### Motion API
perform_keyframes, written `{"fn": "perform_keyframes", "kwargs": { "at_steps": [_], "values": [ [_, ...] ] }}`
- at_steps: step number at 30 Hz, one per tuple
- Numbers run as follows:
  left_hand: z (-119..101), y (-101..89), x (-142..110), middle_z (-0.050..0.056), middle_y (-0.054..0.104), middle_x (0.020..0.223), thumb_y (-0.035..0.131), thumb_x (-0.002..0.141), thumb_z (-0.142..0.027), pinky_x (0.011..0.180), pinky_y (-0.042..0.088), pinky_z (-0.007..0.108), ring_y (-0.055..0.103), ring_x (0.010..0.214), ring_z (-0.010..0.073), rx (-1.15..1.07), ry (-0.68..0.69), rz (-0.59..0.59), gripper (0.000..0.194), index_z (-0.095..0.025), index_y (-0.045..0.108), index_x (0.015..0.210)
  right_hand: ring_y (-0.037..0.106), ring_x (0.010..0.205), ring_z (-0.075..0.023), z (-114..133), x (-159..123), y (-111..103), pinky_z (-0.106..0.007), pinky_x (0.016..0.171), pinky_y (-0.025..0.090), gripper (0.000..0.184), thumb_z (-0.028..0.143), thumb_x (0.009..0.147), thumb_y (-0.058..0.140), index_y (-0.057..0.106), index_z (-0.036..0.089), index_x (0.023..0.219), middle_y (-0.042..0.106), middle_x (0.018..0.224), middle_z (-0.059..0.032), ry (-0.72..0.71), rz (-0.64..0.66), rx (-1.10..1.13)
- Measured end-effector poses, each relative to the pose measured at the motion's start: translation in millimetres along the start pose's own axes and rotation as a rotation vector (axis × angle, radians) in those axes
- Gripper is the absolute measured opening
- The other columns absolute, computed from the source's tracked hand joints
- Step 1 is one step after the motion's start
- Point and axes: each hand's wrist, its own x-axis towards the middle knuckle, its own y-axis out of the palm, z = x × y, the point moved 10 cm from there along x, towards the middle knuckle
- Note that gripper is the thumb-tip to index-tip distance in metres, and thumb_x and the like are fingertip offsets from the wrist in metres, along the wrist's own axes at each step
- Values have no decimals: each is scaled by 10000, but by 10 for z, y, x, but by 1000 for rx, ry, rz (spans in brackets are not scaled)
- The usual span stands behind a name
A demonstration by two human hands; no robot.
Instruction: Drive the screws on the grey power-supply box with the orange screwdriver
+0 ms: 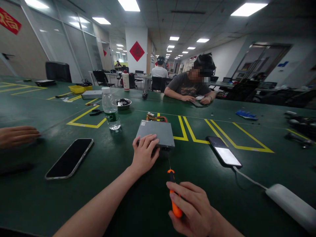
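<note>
A grey metal computer power supply (160, 131) lies flat on the green table, with a bundle of coloured cables (156, 118) at its far side. My left hand (145, 153) rests over its near left corner, fingers on the top face and thumb by the near side. An orange and black screwdriver (175, 205) is in my right hand (194, 207), held by the handle between thumb and fingers. Its thin shaft points away from me, toward the near face of the power supply. Whether the tip touches a screw is too small to tell.
A phone (70, 158) lies at left, beside another person's hand (18, 136). A water bottle (111, 112) stands near a metal bowl (123, 104). At right, a lit phone (224, 152) is cabled to a white power bank (291, 205). A person (192, 82) sits opposite.
</note>
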Motion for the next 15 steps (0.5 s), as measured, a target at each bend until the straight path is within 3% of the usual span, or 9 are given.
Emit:
{"fn": "perform_keyframes", "kwargs": {
  "at_steps": [15],
  "values": [
    [13, 17, -6, 26, 577, 1229, 496, 850, -290, 1020, 193, 452, 472, 1170, 206, 2, -3, 18, 221, -264, 534, 1066, 666, 860, -183, -47, 37, -102, -286, 694, 540, 188, 134, 792, 482, 564, 67, 948, 690, 838, -151, 23, -36, -50]
  ]
}}
